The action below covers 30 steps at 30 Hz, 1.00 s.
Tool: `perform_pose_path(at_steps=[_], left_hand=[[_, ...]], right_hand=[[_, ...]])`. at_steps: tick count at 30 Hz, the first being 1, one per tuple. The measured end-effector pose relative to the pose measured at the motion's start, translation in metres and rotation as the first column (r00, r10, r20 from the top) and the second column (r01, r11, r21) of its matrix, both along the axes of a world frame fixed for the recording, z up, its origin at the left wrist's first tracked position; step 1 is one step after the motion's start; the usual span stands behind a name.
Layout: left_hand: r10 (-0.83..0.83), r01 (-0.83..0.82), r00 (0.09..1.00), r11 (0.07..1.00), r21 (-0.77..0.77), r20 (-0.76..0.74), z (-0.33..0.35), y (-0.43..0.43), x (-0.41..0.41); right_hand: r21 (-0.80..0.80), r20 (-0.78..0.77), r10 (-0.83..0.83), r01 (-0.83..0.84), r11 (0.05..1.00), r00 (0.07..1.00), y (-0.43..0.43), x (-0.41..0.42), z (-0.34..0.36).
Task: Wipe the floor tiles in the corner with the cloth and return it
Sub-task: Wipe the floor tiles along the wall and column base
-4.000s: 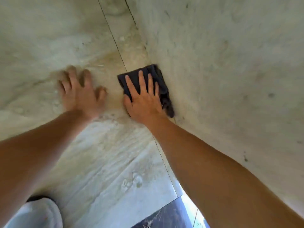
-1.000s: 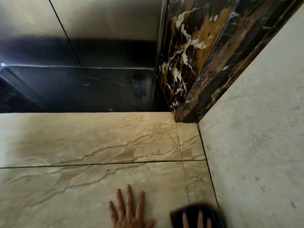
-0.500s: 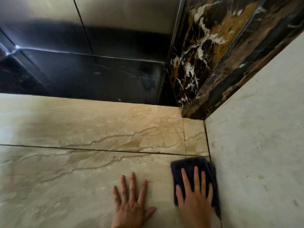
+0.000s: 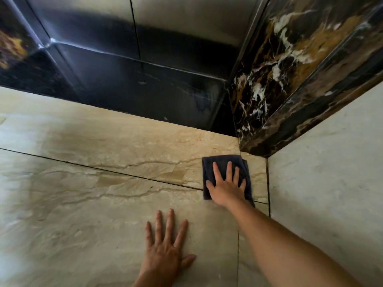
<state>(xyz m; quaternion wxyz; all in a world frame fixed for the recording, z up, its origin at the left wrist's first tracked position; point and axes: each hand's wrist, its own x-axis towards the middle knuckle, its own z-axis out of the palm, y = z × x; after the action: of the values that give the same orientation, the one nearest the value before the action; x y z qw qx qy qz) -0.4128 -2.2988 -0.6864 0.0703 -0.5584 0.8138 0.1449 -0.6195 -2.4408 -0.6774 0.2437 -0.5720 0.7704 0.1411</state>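
The right hand [image 4: 227,186] lies flat on the cloth [image 4: 222,162], fingers spread and pressing it down onto the floor tiles [image 4: 103,204]; it does not pinch or lift it. The cloth is a dark folded square, right of centre in the frame. It covers a grout line [image 4: 103,169] that runs from the left edge toward it, and its top edge stops just short of the foot of the dark marble pillar [image 4: 279,90]. The cloth's longer side runs up and down the frame, in line with the forearm. Between its right edge and the pale wall [image 4: 331,183] a narrow strip of tile is bare. The corner, where pillar and wall meet, lies up and to the right of the hand, so the remaining reach is probably a short push that way.

The left hand [image 4: 165,251] is open and empty, palm down on the tile at lower centre. It sits well apart from the cloth and seems to brace the body. The right hand is clearly the nearer one to the corner.

The tiles are beige with brown veins, glossy and smooth, so the cloth should slide easily. Across the upper half of the frame a dark polished stone surface [image 4: 124,90] borders the beige tiles. Where the cloth is to be returned is not in view.
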Motion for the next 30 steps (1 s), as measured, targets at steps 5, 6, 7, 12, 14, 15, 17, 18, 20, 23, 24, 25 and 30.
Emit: perform_pose_path(at_steps=[5,6,7,12,14,15,17,18,20,23,24,25,30], left_hand=[[0.082,-0.083,0.996,0.995,0.052,0.031,0.02,-0.056,0.001],[0.135,-0.135,0.991,0.989,0.057,0.013,0.023,-0.075,0.002],[0.165,-0.166,0.986,0.984,0.066,0.027,0.021,-0.095,0.002],[0.295,-0.296,0.955,0.955,-0.032,-0.041,0.008,-0.19,-0.003],[0.372,-0.375,0.926,0.926,-0.047,-0.059,0.005,-0.219,-0.008],[0.428,-0.432,0.9,0.902,-0.031,-0.084,0.003,-0.228,-0.01],[0.523,-0.525,0.845,0.851,0.014,-0.117,-0.006,-0.24,-0.017],[0.545,-0.548,0.831,0.837,0.006,-0.116,-0.011,-0.241,-0.019],[0.565,-0.572,0.817,0.82,-0.034,-0.116,-0.019,-0.239,-0.021],[0.568,-0.572,0.815,0.82,0.002,-0.114,-0.019,-0.242,-0.021],[0.576,-0.577,0.81,0.816,0.025,-0.107,-0.017,-0.243,-0.02],[0.577,-0.577,0.809,0.816,0.034,-0.11,-0.017,-0.244,-0.019],[0.594,-0.592,0.794,0.804,0.059,-0.129,-0.027,-0.245,-0.018]], right_hand=[[-0.109,-0.056,0.043,-0.049,0.993,0.998,0.142,0.012,0.007],[-0.113,-0.076,0.089,-0.098,0.989,0.993,0.172,0.011,0.003],[-0.129,-0.163,0.147,-0.169,0.977,0.976,0.195,0.007,-0.003],[-0.34,-0.397,0.202,-0.347,0.874,0.895,0.203,0.0,-0.02],[-0.215,-0.109,0.165,-0.186,0.959,0.98,0.176,0.005,-0.019],[-0.214,-0.015,0.119,-0.12,0.969,0.993,0.147,0.008,-0.014],[-0.205,0.024,0.161,-0.153,0.967,0.987,0.061,0.001,-0.016],[-0.188,0.062,0.215,-0.201,0.962,0.975,0.012,-0.007,-0.016],[-0.132,0.076,0.283,-0.271,0.953,0.956,-0.077,-0.019,-0.012],[-0.165,0.075,0.266,-0.251,0.954,0.961,-0.129,-0.023,-0.009],[-0.246,0.032,0.269,-0.254,0.935,0.962,-0.123,-0.02,-0.01],[-0.326,-0.028,0.242,-0.238,0.915,0.97,-0.104,-0.016,-0.013],[-0.31,0.019,-0.002,0.008,0.951,1.0,-0.028,0.02,-0.03]])
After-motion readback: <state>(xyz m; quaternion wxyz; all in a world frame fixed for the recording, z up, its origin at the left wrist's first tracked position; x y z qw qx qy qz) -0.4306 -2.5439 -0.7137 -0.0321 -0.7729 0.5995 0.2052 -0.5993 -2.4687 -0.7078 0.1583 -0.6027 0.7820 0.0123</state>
